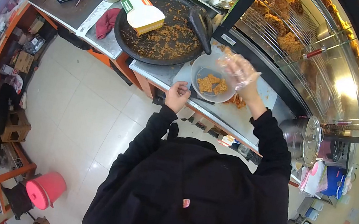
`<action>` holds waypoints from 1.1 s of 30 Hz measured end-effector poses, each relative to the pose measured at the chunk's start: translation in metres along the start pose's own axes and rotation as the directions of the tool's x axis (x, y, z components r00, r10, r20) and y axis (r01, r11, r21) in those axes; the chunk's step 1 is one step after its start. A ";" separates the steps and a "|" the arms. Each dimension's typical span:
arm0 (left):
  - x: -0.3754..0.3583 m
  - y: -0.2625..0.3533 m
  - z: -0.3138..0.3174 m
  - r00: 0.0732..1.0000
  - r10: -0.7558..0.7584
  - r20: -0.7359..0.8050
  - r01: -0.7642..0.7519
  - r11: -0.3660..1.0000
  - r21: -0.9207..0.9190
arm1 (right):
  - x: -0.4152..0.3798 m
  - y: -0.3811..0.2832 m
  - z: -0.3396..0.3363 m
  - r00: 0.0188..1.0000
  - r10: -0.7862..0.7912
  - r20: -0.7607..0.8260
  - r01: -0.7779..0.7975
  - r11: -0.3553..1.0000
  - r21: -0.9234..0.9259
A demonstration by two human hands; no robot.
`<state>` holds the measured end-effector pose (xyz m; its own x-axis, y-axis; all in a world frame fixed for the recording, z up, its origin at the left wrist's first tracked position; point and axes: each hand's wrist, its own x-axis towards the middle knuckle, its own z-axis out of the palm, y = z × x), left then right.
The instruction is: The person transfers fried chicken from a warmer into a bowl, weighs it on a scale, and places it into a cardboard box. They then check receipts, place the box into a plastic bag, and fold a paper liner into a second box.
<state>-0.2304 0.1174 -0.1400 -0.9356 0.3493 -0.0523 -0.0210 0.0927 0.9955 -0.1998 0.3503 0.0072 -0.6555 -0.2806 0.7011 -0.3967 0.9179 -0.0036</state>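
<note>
A round plastic bowl (213,77) with fried chicken pieces (212,85) sits mouth-up on the steel counter (235,114); being round, it has no clear long axis. The left hand (177,96) grips the counter edge just below the bowl, fingers curled together. The right hand (240,70), in a clear glove, hovers at the bowl's far rim, fingers loosely apart, holding nothing visible. Beyond the fingertips lies a large dark stone mortar (164,30) with its pestle (201,25). The floor (81,110) is pale tile.

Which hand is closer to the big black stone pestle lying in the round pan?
The right hand, in a clear plastic glove, is nearer: it hovers over the bowl just right of the pestle. The left hand grips the counter edge, below the bowl.
</note>
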 end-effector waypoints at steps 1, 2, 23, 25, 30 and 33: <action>0.000 -0.004 0.000 1.000 0.012 -0.005 -0.012 1.000 0.007 | -0.008 -0.008 0.006 0.996 0.056 0.070 -0.060 0.997 0.052; 0.002 -0.007 0.000 1.000 0.024 -0.011 -0.024 1.000 0.012 | -0.011 -0.011 0.011 0.984 0.105 0.143 -0.120 0.988 0.100; 0.004 -0.008 -0.003 0.998 0.058 0.007 -0.058 0.995 0.082 | -0.035 0.005 -0.005 0.683 0.730 -0.032 -0.701 0.667 0.252; 0.003 0.000 -0.002 0.998 0.061 -0.004 -0.060 0.994 0.090 | -0.061 0.026 -0.008 0.757 0.640 -0.134 -0.639 0.767 0.056; 0.005 -0.001 -0.002 0.999 0.044 0.004 -0.044 0.993 0.111 | -0.120 0.065 0.006 0.723 0.659 0.207 -0.608 0.750 -0.261; 0.006 0.001 -0.001 1.000 0.020 0.007 -0.021 0.991 0.129 | -0.109 0.060 0.001 0.930 0.349 0.117 -0.235 0.807 -0.541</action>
<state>-0.2361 0.1182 -0.1389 -0.9332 0.3579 -0.0329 0.0441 0.2049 0.9778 -0.1530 0.4359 -0.0698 -0.8233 0.0266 0.5669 0.1815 0.9588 0.2186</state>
